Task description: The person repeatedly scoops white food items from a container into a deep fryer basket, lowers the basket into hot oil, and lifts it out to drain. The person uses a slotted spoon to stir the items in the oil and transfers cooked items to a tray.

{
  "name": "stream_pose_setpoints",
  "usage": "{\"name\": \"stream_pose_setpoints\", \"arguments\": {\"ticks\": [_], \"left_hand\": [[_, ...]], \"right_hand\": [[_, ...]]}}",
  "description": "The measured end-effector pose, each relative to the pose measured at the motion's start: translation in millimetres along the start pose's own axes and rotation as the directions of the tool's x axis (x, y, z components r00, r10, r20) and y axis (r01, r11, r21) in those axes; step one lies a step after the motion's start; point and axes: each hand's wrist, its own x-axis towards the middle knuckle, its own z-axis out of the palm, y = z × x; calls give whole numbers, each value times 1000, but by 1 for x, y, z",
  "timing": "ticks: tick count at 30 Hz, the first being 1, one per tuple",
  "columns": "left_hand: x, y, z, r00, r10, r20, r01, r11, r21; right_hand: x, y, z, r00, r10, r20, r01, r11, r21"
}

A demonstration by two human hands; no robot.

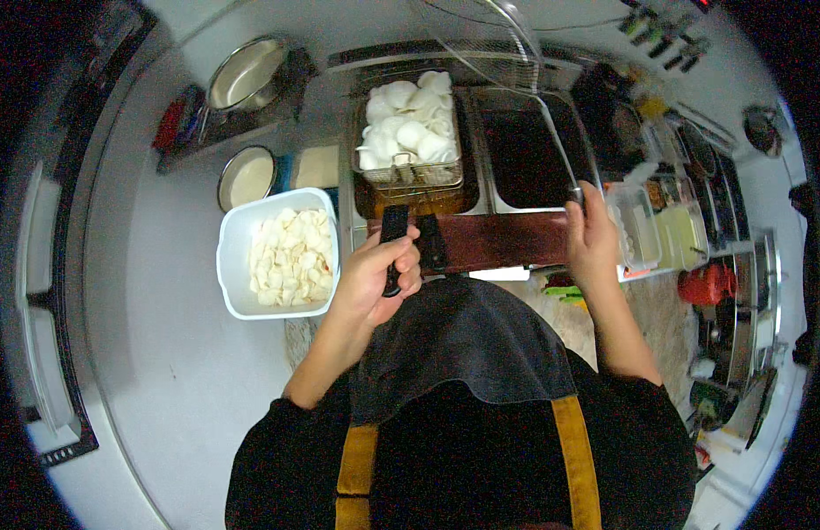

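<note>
My left hand [381,270] grips the black handle [395,222] of a wire fry basket [436,173]. White puffed crackers [410,116] heap above the basket's rim, over the brown oil [420,200] in the left fryer well. In my right hand [592,228] is the long thin handle [561,136] of a wire mesh skimmer [493,40]. Its mesh head is raised beyond the back of the fryer, blurred at the picture's top edge. Left of my left hand stands a white plastic tub [232,265] of small, pale, flat raw-looking crackers [294,262].
The right fryer well [529,156] holds dark liquid. A steel pot [247,73] and a round container of pale contents [249,175] stand at the left. Clear plastic containers [638,225] sit by my right hand. A red object [708,288] is farther right.
</note>
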Motion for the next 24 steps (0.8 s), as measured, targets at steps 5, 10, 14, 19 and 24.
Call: {"name": "stream_pose_setpoints", "arguments": {"ticks": [5,10,14,19,24], "left_hand": [[-1,0,3,999,19,30,-22,995,94],[-6,4,8,998,23,62,-22,1000,-14],[-6,5,12,999,41,-29,-37,991,129],[-7,6,13,1000,5,-13,-5,999,49],[-5,3,11,1000,15,13,-16,995,95]], "right_hand": [[0,6,0,993,35,117,-29,998,-55],[1,4,0,999,-25,25,22,996,90],[-1,1,-2,995,-6,98,6,1000,5],[-11,3,-3,997,-29,70,25,998,64],[-13,8,4,998,-7,59,4,999,53]]}}
